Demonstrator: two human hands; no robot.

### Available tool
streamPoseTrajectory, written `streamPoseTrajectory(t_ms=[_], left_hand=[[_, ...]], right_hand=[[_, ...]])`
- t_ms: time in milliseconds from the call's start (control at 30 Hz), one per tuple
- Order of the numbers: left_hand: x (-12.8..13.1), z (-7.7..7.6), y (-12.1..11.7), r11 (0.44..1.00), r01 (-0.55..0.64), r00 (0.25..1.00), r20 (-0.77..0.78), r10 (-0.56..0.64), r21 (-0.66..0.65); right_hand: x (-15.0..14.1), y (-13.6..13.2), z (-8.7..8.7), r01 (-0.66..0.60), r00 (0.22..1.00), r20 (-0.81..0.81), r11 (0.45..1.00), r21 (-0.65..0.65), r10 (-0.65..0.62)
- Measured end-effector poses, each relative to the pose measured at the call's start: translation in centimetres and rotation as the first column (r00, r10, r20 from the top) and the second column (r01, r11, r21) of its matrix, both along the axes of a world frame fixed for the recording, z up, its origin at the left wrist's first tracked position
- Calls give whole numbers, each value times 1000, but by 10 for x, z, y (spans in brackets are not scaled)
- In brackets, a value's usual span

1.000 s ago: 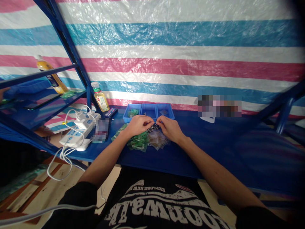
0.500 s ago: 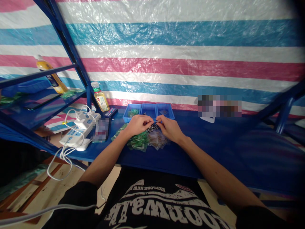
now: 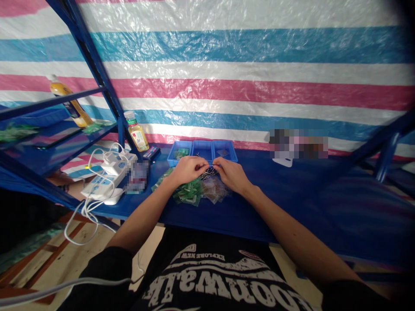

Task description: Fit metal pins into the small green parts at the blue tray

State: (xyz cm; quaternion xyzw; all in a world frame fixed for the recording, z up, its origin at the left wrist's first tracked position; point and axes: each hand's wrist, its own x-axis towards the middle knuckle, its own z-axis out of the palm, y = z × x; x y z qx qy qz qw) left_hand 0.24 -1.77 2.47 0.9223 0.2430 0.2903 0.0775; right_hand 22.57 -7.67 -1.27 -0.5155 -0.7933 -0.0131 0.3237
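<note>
- Wearing a black T-shirt (image 3: pixel 210 276) with white lettering, I reach both bare arms forward over the edge of a blue table (image 3: pixel 285 203).
- My left hand (image 3: pixel 189 169) is curled closed, its fingertips pinched in toward the middle.
- My right hand (image 3: pixel 231 176) is curled the same way, its fingertips almost meeting those of the left.
- Small metal pieces (image 3: pixel 207 173) sit right at my fingertips, above the table. They are too small to make out clearly, and I can't tell which hand grips which piece.
- Just below my hands lie a heap of green packets (image 3: pixel 189 193) and, beside it to the right, a heap of clear packets (image 3: pixel 214 191).
- Just past my hands stands a blue tray (image 3: pixel 201 146) with three compartments. A green packet (image 3: pixel 181 153) lies in the left one, and a small flat packet (image 3: pixel 222 153) lies in the right one.
- Left of the heaps, a white power strip (image 3: pixel 108 177) sits on the table, tangled in white cables (image 3: pixel 87 211).
- Beside it stands a small bottle (image 3: pixel 136 132) with a green label, and a blurred object (image 3: pixel 138 176) stands nearby.
- To the right, at the back, another blurred object (image 3: pixel 298 144) stands by the wall.
- On the shelf at left lie a yellow bottle (image 3: pixel 69 101) and a blue tray (image 3: pixel 35 116).
- Behind everything hangs a striped plastic tarp (image 3: pixel 246 56).
</note>
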Motion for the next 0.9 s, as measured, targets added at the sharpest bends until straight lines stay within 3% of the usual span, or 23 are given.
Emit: streamPoseTrajectory(t_ms=[900], left_hand=[[0, -2, 1, 1000, -4, 1000, 21, 3, 21]], right_hand=[[2, 2, -1, 26, 1000, 17, 1000, -7, -26]])
